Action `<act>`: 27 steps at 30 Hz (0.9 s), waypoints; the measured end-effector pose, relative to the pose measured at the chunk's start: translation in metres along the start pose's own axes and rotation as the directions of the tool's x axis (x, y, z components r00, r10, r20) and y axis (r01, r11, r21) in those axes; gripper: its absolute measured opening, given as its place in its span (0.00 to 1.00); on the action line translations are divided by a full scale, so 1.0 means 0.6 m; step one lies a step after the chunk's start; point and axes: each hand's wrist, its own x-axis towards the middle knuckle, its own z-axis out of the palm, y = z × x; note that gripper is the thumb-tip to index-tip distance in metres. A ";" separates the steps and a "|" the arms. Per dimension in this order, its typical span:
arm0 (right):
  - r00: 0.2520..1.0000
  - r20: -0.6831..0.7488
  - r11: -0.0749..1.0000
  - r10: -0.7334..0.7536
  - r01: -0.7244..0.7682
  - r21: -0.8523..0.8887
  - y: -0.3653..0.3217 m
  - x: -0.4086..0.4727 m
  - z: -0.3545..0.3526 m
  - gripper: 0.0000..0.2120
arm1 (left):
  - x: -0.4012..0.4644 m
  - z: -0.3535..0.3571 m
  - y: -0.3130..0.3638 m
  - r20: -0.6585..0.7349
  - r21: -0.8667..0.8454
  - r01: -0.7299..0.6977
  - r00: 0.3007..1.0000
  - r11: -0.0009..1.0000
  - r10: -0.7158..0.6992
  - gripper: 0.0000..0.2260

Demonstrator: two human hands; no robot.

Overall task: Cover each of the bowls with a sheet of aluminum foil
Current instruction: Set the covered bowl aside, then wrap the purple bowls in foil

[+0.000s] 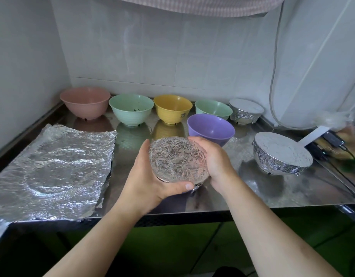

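While both forearms reach in from six o'clock, the left hand [150,176] and right hand [214,158] cup the foil-covered bowl [178,159] at centre, fingers curled round its rim. Purple bowl [210,128] stands at one o'clock; loose foil sheet [52,170] lies at nine o'clock.

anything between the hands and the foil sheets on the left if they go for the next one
Nothing visible. Bare steel counter lies between the left hand and the crinkled aluminum foil sheets. Both hands, the right hand too, hold the foil-covered bowl, which needs setting down first.
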 end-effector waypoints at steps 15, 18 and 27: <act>1.000 -0.019 1.000 0.005 -0.006 -0.030 0.008 0.004 -0.002 0.15 | 0.001 0.001 -0.004 -0.081 0.105 -0.090 0.992 0.990 0.098 0.51; 0.999 -0.044 1.000 0.016 -0.017 -0.007 0.013 0.008 -0.002 0.15 | 0.001 -0.001 -0.010 -0.064 0.117 -0.086 0.993 0.989 0.094 0.57; 0.997 -0.079 1.000 -0.002 0.001 -0.005 0.014 0.006 -0.009 0.14 | -0.013 0.000 -0.002 -0.017 0.151 -0.022 1.000 0.988 0.024 0.77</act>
